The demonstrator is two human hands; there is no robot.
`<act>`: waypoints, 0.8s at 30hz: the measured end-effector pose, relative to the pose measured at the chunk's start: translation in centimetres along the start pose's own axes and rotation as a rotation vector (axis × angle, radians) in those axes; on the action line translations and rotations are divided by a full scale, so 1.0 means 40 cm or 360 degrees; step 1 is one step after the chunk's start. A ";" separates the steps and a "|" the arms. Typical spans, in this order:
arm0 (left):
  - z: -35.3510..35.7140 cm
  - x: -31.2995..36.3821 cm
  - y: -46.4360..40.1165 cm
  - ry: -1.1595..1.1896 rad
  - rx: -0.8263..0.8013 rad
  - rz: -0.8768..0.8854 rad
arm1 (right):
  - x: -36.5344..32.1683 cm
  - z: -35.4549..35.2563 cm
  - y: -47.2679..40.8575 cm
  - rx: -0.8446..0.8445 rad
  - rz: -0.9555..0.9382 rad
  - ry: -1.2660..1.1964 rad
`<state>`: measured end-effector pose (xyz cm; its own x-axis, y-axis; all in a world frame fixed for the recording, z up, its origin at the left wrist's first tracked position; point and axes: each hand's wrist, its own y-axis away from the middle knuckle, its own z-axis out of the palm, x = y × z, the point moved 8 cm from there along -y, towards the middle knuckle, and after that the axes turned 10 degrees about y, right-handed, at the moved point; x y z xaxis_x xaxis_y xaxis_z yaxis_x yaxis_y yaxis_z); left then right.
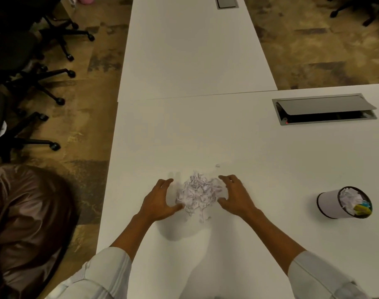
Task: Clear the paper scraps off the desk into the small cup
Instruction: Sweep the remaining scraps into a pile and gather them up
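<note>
Cupping a heap of paper scraps (198, 196) from both sides, the left hand (159, 200) and the right hand (236, 196) are spread wide on the white desk (227, 137), fingers splayed and curved inward. Neither one is really gripping anything; they're loose and flat-ish, with the thumbs and fingertips just touching the edges of the pile that sits right between them. One stray scrap (217, 165) lies alone a bit beyond the right hand's fingertips, apart from the main heap.

Well off to the right of the right hand sits the small cup (333, 203), white with a dark rim, looking tilted toward the camera. It's already got crumpled white paper inside, plus something yellow and blue-ish I can't make out.

Further out past the right hand, a grey cable hatch (324, 108) is set in the desk with its lid propped up. Pale sleeves (313, 275) cover both forearms up to about mid-arm.
</note>
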<state>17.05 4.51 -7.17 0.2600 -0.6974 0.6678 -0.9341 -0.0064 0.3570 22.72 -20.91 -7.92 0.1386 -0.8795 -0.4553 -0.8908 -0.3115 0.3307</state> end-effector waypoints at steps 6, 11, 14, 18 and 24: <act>0.096 -0.053 0.073 -0.0464 -0.0299 -0.0043 | 0.105 0.072 0.128 -0.0416 0.0312 0.0128; 0.150 -0.021 0.057 -0.0293 -0.0171 -0.0102 | 0.022 0.119 0.113 -0.0254 0.0273 -0.0063; 0.153 0.010 0.026 -0.0005 -0.0036 -0.0065 | -0.025 0.123 0.068 -0.0112 0.0273 -0.0273; 0.122 0.044 -0.008 0.0363 0.0188 -0.0010 | -0.061 0.106 0.011 0.0009 0.0193 -0.0488; 0.029 0.054 -0.021 0.0018 0.0172 0.0174 | -0.004 0.017 0.005 0.0113 0.0132 -0.0789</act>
<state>18.11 2.17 -6.76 0.1574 -0.6901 0.7064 -0.9777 -0.0083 0.2097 22.24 -20.58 -8.33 -0.1407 -0.6181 -0.7734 -0.9197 -0.2076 0.3333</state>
